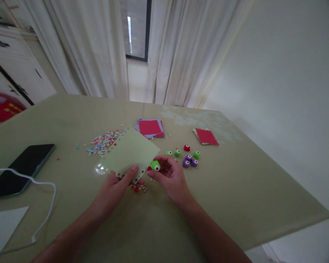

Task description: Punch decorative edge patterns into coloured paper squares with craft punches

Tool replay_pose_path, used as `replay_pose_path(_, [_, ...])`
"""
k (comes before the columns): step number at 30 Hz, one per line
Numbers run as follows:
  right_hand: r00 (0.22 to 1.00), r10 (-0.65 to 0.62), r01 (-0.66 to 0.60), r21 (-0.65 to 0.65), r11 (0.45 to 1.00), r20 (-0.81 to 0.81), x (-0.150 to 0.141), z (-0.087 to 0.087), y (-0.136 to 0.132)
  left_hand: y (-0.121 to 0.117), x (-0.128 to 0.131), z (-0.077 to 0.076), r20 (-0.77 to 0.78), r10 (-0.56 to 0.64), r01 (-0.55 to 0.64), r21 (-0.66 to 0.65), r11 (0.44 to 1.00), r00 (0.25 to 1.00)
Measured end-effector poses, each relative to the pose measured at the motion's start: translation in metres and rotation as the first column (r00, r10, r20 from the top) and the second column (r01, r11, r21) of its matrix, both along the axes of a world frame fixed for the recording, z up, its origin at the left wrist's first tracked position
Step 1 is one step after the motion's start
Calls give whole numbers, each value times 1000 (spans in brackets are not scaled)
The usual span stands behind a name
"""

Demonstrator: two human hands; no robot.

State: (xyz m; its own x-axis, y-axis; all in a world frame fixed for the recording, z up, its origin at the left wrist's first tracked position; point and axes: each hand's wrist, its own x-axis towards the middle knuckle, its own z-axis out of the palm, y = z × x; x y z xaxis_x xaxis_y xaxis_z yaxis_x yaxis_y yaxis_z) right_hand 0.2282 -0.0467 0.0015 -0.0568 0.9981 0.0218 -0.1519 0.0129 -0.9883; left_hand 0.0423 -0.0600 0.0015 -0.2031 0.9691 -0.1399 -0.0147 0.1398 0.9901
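Note:
My left hand (pixel 120 185) grips a pale cream square of paper (pixel 134 151), thumb on top and fingers beneath. Small star-shaped holes run along its left and lower edges. At the paper's right edge, my right hand (pixel 171 175) pinches a green craft punch (pixel 155 166) with a round white eye and a star in it. Whether the paper sits inside the punch's slot I cannot tell. Below the paper lie small red and pale cut-out bits (pixel 138 188). Right of my right hand stand more punches: a red one (pixel 186 147), several green, and purple ones (pixel 186 163).
A heap of coloured paper confetti (pixel 105 142) spreads left of the paper. Behind it lies a stack of red and lilac squares (pixel 150 127); further right, red punched squares (pixel 206 136). A black phone (pixel 22 166), a white cable (pixel 54 195) and a white sheet (pixel 4 226) are at left.

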Motion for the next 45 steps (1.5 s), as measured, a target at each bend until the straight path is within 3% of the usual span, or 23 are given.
replay_pose_path(7, [1000,6,-6,4,1000,19,0,-4,0,-1,0,6,-139,-192,194,2,981,972])
replay_pose_path(12, [996,69,-69,1,998,55,1,-2,0,0,2,13,-153,-220,224,6,975,963])
replay_pose_path(18, [985,163,-168,-109,980,-53,2,-1,2,1,-2,8,-228,-300,311,10,951,926])
replay_pose_path(27, [977,202,-189,-166,968,64,9,-7,5,3,-1,6,-339,-280,332,103,938,898])
replay_pose_path(33, [972,185,-159,-177,971,144,10,-7,5,4,-2,-2,-280,-314,351,93,932,907])
replay_pose_path(41, [982,179,-165,-191,968,55,6,-6,4,5,-3,-4,-339,-314,372,121,920,887])
replay_pose_path(45, [989,146,-141,-225,964,6,1,-6,1,5,-3,-2,-291,-328,369,98,924,899])
